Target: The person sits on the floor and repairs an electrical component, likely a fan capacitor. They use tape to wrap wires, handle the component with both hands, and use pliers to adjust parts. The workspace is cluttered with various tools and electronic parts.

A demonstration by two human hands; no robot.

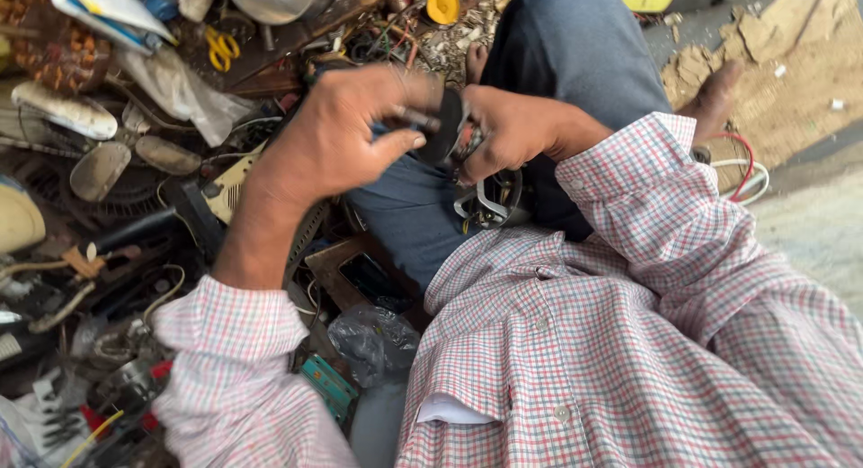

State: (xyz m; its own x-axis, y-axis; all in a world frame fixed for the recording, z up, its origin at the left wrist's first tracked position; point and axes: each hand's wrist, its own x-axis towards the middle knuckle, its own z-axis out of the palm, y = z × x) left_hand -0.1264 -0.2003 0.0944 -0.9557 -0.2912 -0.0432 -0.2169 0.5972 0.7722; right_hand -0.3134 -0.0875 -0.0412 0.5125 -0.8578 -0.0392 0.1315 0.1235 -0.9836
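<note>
My left hand (337, 131) and my right hand (508, 126) meet above my lap, both closed on a small dark motor part (447, 131). The left fingers pinch a short dark shaft sticking out of its left side. The right hand grips the part's body, where copper-coloured winding shows between the fingers. Below the hands a metal bracket ring (490, 203) hangs against my blue trousers (557, 45). Much of the part is hidden by my fingers. My checked shirt sleeves fill the lower frame.
Scrap clutter covers the floor at left: fan grille (54, 185), yellow-handled scissors (220, 47), a steel bowl (274, 0), wires, plastic bags (373, 342). A red and white cable (746, 167) lies at right beside my bare foot (719, 95). Sawdust-like debris lies at top right.
</note>
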